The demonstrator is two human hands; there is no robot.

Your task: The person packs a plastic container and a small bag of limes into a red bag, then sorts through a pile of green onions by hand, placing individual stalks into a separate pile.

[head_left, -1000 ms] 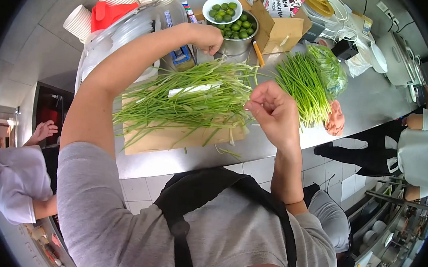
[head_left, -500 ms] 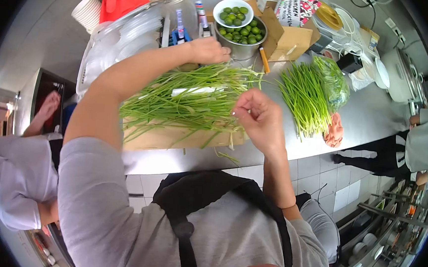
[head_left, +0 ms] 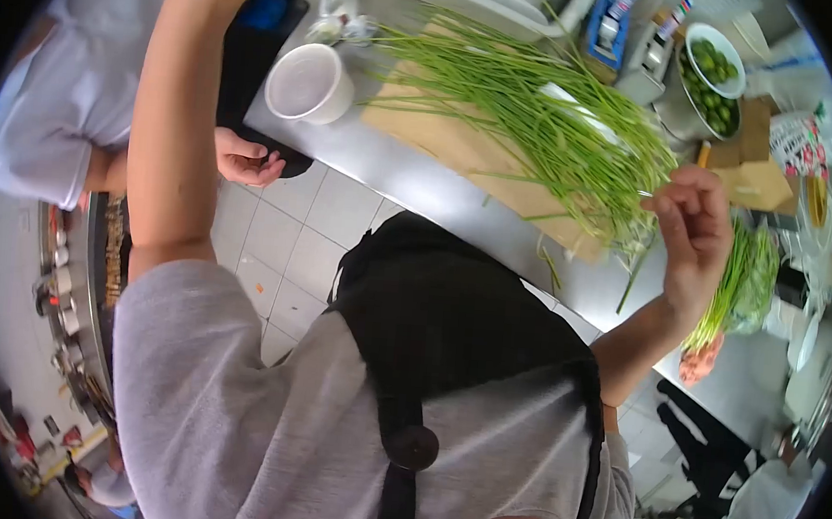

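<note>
Long green chive-like stalks [head_left: 534, 94] lie in a loose pile on a tan cutting board [head_left: 435, 131], with a white strip-like object [head_left: 581, 112] partly buried among them. At the pile's right end, by the pale stalk ends, is my right hand [head_left: 696, 226]. Its fingers are curled and the thumb presses toward them; anything in the pinch is too small to make out. My left arm bends along the top edge, and the left hand is out of frame. A second bundle of green stalks [head_left: 722, 291] lies to the right, partly behind my right hand.
A white round tub [head_left: 309, 83] stands left of the board. Behind are a blue tape dispenser [head_left: 606, 27], a bowl of green limes [head_left: 714, 63] over a metal pot [head_left: 682, 114], and a cardboard box [head_left: 755, 168]. Another person's hand [head_left: 249, 158] hangs near the table's left edge.
The view has swung left, bringing the white tub in. My left hand has left the pile's far side and gone out beyond the top edge. My right hand remains by the stalk ends.
</note>
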